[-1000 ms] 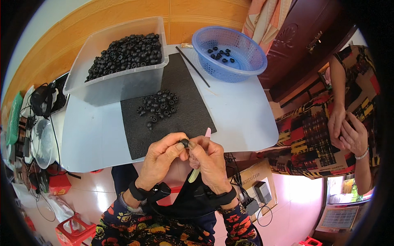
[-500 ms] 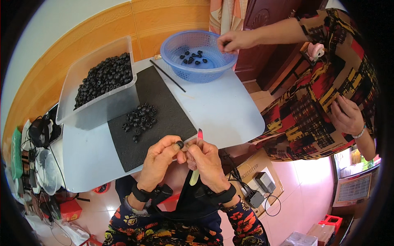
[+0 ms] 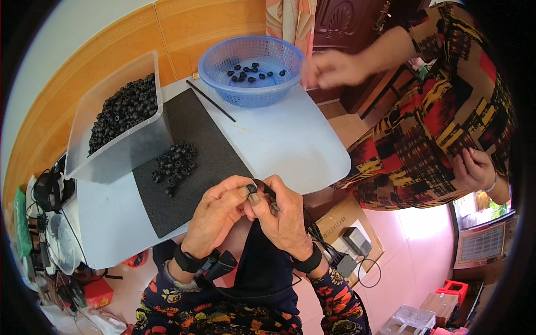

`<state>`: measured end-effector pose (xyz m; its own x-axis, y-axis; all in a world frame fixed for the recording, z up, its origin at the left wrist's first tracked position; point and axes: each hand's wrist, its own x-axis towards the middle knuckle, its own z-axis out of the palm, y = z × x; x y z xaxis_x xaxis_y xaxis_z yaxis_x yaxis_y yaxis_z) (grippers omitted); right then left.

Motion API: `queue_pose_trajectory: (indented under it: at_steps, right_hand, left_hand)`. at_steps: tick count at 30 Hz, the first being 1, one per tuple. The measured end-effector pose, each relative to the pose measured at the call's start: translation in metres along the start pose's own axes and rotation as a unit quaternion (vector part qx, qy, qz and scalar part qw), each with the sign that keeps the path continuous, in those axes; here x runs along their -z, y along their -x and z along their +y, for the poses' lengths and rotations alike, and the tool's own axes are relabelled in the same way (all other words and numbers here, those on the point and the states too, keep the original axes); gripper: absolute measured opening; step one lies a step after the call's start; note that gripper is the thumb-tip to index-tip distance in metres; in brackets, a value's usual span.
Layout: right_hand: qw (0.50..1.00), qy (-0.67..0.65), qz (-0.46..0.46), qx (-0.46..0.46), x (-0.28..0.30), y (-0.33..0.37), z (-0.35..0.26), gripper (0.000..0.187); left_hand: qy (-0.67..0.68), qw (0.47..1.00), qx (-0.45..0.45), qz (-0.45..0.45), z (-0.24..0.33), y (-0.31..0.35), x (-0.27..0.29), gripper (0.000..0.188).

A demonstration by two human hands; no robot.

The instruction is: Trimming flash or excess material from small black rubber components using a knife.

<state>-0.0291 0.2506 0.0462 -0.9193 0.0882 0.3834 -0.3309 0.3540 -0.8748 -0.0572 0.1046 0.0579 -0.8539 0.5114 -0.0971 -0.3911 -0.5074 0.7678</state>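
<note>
A curtain (image 3: pixel 291 23) hangs between orange wall panelling (image 3: pixel 209 36) and a dark carved door (image 3: pixel 341 22).

Dark floral sleeves (image 3: pixel 338 301) show red and yellow, with black wrist straps (image 3: pixel 309 262).

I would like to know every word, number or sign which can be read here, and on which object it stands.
Cardboard box: one dark printed line, not copied here.
Gridded sheet at far right: any writing is too small to read.
Held black piece: no lettering can be made out.
Elsewhere: no text I can make out.
</note>
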Motion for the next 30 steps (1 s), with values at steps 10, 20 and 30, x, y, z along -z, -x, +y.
queue_pose_trajectory:
  at_steps: [10, 20, 30]
  right_hand:
    - [0.999, -0.01, -0.003, -0.038, -0.006, 0.009, -0.003, 0.027]
    - [0.994, -0.017, 0.103, 0.035, -0.014, 0.021, -0.039, 0.017]
    - [0.956, -0.257, 0.047, -0.131, -0.012, 0.039, -0.037, 0.018]
  left_hand:
    - [-0.044, 0.999, 0.019, -0.002, -0.003, 0.006, 0.006, 0.023]
    - [0.034, 0.996, -0.061, 0.061, -0.005, 0.006, 0.001, 0.022]
    - [0.015, 0.996, -0.064, 0.062, -0.017, 0.009, -0.006, 0.02]
